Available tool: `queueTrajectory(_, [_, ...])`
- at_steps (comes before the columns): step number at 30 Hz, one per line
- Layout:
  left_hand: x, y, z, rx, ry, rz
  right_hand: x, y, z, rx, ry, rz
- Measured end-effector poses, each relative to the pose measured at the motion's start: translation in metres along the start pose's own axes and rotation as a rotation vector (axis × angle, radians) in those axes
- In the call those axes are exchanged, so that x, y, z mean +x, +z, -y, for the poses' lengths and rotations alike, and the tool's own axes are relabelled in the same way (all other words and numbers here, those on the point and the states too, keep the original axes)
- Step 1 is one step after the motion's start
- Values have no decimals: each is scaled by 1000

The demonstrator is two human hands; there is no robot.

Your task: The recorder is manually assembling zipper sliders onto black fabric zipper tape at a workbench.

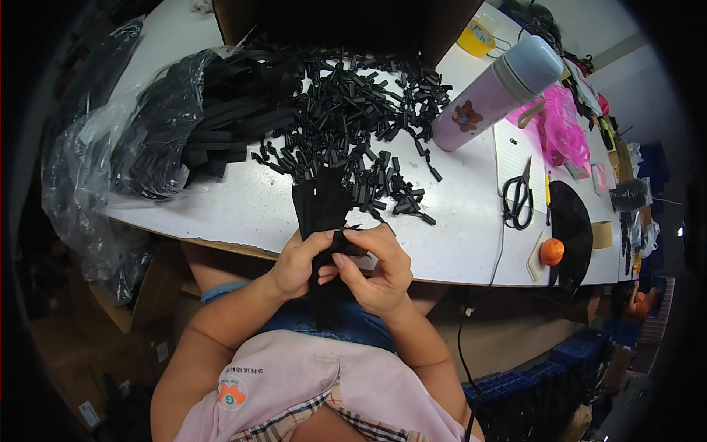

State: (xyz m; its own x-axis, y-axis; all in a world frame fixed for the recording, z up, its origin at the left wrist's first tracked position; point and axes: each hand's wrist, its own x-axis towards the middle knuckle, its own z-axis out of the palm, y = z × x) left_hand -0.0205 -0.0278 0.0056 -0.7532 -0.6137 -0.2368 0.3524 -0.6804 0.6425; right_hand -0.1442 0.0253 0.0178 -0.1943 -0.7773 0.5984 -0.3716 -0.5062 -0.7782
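Several black fabric strips (322, 200) lie over the table's front edge and hang down toward my lap. My left hand (298, 265) is closed around them, thumb on top. Close beside it, my right hand (379, 269) pinches the upper end of a black strip between thumb and fingers. Any small part between the fingertips is too dark to make out. Just beyond my hands spreads a heap of small black zipper pulls (342, 110), some trailing onto the white tabletop.
A clear plastic bag (158, 125) of black strips lies at left. To the right stand a pale bottle (486, 96), black scissors (519, 199) on a notepad (508, 155), and an orange round object (551, 252). A dark open box (324, 22) is behind the heap.
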Motion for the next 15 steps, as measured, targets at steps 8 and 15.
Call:
queueTrajectory(8, [4,-6,1,-233,-105,128,0,3,-2,-248,-251,-32])
queueTrajectory(15, [0,0,-3,-17,-22,-19,-1,1,-3,-15,-107,16])
